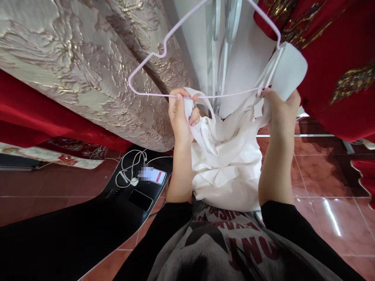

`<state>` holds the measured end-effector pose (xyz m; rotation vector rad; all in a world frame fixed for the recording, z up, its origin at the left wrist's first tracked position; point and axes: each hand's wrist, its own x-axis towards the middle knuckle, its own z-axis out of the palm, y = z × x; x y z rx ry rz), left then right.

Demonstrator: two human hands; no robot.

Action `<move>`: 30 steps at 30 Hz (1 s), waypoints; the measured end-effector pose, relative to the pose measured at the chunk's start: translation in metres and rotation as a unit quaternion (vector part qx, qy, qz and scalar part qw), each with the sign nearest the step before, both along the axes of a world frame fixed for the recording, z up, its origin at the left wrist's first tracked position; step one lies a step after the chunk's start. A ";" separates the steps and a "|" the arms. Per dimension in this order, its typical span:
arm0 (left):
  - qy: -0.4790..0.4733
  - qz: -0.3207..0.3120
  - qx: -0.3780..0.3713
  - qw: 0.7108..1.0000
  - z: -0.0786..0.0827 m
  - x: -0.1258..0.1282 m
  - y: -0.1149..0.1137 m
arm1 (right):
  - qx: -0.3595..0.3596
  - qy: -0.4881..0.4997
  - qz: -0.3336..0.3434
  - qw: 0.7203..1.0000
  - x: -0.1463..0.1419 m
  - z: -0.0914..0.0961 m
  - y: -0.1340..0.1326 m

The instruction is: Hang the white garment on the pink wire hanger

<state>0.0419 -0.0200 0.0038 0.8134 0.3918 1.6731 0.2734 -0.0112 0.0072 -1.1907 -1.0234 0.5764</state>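
A white garment [227, 164] hangs bunched in front of my chest. My left hand [180, 117] is closed on one strap of it, right at the lower bar of a pale lilac wire hanger [152, 54]. Gripping the other side, my right hand [279, 111] holds the white fabric where it is draped over the hanger's right shoulder. The hanger's top runs out of view above.
A gold-patterned beige cloth [82, 66] hangs to the left, red embroidered fabric [336, 58] to the right. On a black surface [88, 218] lie a phone [155, 175] with a lit screen, a white cable [129, 168] and a dark device [140, 200]. Red tiled floor [322, 195] lies below.
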 end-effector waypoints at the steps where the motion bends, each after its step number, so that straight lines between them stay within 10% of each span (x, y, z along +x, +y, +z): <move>1: 0.004 0.000 0.001 1.000 0.000 -0.001 0.000 | -0.001 0.005 -0.007 1.000 -0.001 0.002 -0.002; 9: 0.004 0.024 -0.029 0.999 0.001 -0.003 -0.001 | 0.070 -0.102 -0.058 0.991 -0.005 0.020 -0.014; 16: 0.023 0.015 -0.011 1.000 0.000 -0.002 -0.001 | 0.134 0.053 0.079 0.986 -0.006 0.061 -0.001; 22: 0.043 0.000 0.004 0.999 -0.001 -0.008 0.002 | 0.038 0.259 0.105 0.959 0.020 0.105 0.027; 30: 0.031 -0.010 0.007 0.999 -0.003 -0.008 0.006 | 0.099 0.391 -0.021 0.915 0.005 0.065 -0.014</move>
